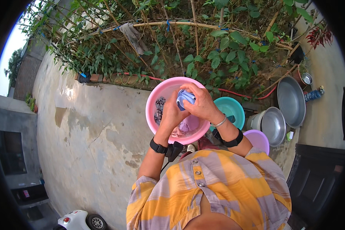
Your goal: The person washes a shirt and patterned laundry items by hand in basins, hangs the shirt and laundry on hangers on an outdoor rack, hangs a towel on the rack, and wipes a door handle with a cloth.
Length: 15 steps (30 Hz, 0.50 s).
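Between my two hands is a folded light-blue cloth (185,99) with pale edges, held up over a large pink basin (152,115). My left hand (171,111) is closed round its left side. My right hand (204,101) grips it from the right and above, fingers bent over it. Down in the basin lie a dark patterned cloth (159,107) at the left and a wet purple cloth (188,123). My wrists and forearms cover part of the basin's near side. What kind of item the blue cloth is, I cannot make out.
Right of the pink basin stand a teal basin (239,111), a purple basin (261,138) and grey metal basins (292,101). A red hose (264,96) runs along the garden bed's brick edge, below leafy plants (226,50) on bamboo poles. A white toy car (77,220) is at the lower left.
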{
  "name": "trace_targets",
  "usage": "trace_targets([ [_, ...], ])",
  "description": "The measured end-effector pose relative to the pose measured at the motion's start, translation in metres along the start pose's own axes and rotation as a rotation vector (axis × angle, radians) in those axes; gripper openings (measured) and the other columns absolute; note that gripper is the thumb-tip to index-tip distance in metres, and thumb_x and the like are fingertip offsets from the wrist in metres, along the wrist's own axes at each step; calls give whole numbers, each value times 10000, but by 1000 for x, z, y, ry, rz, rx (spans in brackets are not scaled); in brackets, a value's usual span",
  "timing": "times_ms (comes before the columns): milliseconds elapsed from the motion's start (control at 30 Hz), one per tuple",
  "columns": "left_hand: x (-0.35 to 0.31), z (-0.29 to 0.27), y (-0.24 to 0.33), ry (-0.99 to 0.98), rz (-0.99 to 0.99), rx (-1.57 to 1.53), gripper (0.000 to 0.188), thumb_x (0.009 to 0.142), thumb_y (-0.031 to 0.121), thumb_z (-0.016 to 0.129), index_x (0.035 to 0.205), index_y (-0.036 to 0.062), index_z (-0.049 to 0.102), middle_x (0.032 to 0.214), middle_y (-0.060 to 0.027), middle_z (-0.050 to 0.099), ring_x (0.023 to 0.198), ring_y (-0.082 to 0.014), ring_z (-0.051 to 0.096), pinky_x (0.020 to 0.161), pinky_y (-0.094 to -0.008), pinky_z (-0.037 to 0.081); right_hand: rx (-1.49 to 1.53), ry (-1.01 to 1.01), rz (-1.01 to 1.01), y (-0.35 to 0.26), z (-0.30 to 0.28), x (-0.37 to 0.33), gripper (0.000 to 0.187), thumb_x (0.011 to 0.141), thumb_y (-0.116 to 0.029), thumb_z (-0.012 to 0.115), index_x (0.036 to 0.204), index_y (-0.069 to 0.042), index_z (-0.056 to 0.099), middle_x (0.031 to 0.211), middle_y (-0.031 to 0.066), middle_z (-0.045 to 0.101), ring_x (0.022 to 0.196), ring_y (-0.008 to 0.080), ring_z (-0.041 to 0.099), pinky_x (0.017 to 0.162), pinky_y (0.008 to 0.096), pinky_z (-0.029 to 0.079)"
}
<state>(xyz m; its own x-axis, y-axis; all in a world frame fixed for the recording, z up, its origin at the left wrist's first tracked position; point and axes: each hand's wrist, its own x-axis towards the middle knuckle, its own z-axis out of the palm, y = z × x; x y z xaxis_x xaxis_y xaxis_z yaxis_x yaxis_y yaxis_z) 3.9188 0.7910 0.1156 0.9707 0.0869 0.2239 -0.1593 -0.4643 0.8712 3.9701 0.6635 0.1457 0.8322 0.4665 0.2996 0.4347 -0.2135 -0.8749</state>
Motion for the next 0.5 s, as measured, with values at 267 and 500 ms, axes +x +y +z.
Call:
trace_targets([
  [267,19,-46,88,236,235,-5,286,622,32,629,899,17,558,733,-21,607,686,-74,554,618,-225,447,608,-171,-119,-78,-50,-1,689,707,-196,680,1280,-53,324,1026,110,548,881,170,556,739,257,451],
  [500,27,-70,116,236,-12,-819,204,721,18,625,905,3,539,732,-34,584,629,-74,553,515,-189,438,322,-160,175,18,-40,-25,968,630,-300,763,1344,-41,163,1261,175,389,1012,242,511,821,315,441],
])
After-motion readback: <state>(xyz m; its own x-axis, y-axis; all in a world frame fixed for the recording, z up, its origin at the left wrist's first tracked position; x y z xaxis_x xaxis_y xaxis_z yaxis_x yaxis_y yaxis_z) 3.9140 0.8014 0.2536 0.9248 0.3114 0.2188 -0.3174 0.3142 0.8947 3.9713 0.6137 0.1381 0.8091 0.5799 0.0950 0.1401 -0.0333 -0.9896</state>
